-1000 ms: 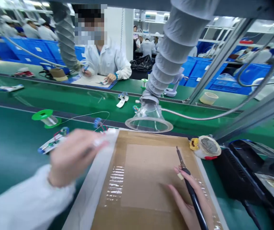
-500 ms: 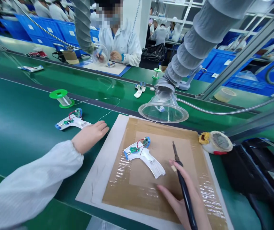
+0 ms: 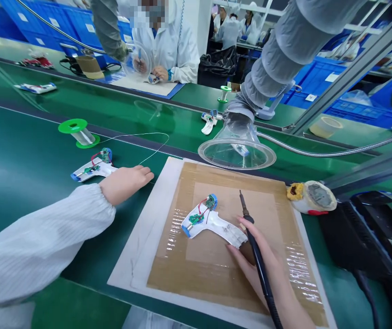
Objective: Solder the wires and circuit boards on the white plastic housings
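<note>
Gripping the soldering iron (image 3: pixel 259 269), right hand (image 3: pixel 273 283) now touches white part (image 3: pixel 213 223).

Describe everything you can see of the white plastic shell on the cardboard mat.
The white plastic shell is pistol-shaped, an open half casing lying flat on the taped cardboard mat. Its barrel end carries small green circuit boards, red and black wires and blue parts at two tips. The right hand touches its grip end with its fingertips while holding a soldering iron, whose tip hangs clear of it.
</note>
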`<move>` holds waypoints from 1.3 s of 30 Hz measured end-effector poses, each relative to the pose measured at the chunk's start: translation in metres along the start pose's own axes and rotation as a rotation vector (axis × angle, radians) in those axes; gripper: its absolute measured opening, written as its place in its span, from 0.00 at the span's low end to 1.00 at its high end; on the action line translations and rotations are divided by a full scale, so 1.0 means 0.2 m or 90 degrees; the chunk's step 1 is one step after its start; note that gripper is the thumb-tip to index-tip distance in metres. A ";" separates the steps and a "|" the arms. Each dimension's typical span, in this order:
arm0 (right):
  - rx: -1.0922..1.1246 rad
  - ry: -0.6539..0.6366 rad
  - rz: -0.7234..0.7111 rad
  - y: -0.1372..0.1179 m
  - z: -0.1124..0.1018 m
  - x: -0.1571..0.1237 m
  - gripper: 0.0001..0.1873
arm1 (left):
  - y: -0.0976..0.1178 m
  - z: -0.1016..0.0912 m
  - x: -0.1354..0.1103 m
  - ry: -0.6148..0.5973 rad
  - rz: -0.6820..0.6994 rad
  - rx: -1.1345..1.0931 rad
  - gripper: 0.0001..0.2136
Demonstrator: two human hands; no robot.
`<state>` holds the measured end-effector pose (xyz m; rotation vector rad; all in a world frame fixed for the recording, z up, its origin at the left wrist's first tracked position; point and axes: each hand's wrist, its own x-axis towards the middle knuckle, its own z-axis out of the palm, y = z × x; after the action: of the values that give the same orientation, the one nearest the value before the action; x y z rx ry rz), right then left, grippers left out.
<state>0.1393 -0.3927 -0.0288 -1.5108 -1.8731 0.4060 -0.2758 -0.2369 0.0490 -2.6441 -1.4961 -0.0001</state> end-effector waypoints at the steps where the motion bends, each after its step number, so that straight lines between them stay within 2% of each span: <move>1: 0.005 -0.011 -0.008 0.01 -0.02 0.00 0.28 | -0.01 -0.01 0.01 0.012 0.012 -0.003 0.16; 3: 0.017 -0.024 -0.028 0.04 -0.05 0.00 0.29 | -0.02 -0.04 0.02 0.075 0.031 -0.006 0.11; 5: 0.032 -0.042 -0.032 0.05 -0.08 0.01 0.29 | 0.02 -0.09 0.03 0.182 0.039 -0.036 0.10; 7: 0.051 -0.069 -0.019 0.06 -0.10 0.03 0.29 | 0.12 -0.13 0.04 0.286 0.057 -0.113 0.09; 9: 0.068 -0.096 -0.008 0.06 -0.12 0.04 0.29 | 0.27 -0.14 0.06 0.346 0.106 -0.218 0.07; 11: 0.077 -0.105 -0.001 0.07 -0.12 0.05 0.30 | 0.44 -0.12 0.10 0.366 0.184 -0.297 0.08; 13: 0.093 -0.101 0.008 0.08 -0.10 0.06 0.31 | 0.58 -0.08 0.14 0.346 0.253 -0.326 0.10; 15: 0.118 -0.089 0.012 0.09 -0.08 0.05 0.32 | 0.69 -0.04 0.16 0.322 0.288 -0.331 0.12; 17: 0.138 -0.068 0.012 0.10 -0.06 0.04 0.33 | 0.75 -0.02 0.16 0.307 0.284 -0.348 0.15; 19: 0.142 -0.046 0.005 0.08 -0.05 0.04 0.32 | 0.78 -0.01 0.13 0.301 0.272 -0.376 0.15; 22: 0.108 -0.001 -0.007 0.04 -0.06 0.04 0.30 | 0.80 -0.01 0.09 0.314 0.271 -0.411 0.11; 25: 0.081 0.126 0.024 -0.02 -0.09 0.01 0.20 | 0.80 0.01 0.08 0.334 0.254 -0.440 0.05; 27: 0.115 0.232 0.032 -0.05 -0.10 -0.02 0.13 | 0.81 0.03 0.08 0.332 0.247 -0.453 0.04; 29: 0.173 0.294 0.013 -0.06 -0.12 -0.05 0.15 | 0.81 0.05 0.10 0.320 0.253 -0.458 0.05; 31: 0.215 0.298 0.000 -0.07 -0.12 -0.06 0.17 | 0.82 0.07 0.11 0.296 0.251 -0.460 0.06; 34: 0.220 0.237 0.013 -0.07 -0.13 -0.06 0.12 | 0.82 0.08 0.10 0.281 0.231 -0.457 0.06; 39: 0.195 0.179 -0.012 -0.07 -0.15 -0.06 0.10 | 0.81 0.06 0.06 0.283 0.208 -0.454 0.06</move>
<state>0.1499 -0.4130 -0.0029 -1.2712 -1.5273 0.4255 -0.1320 -0.3077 0.0228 -3.0500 -1.0231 -1.2104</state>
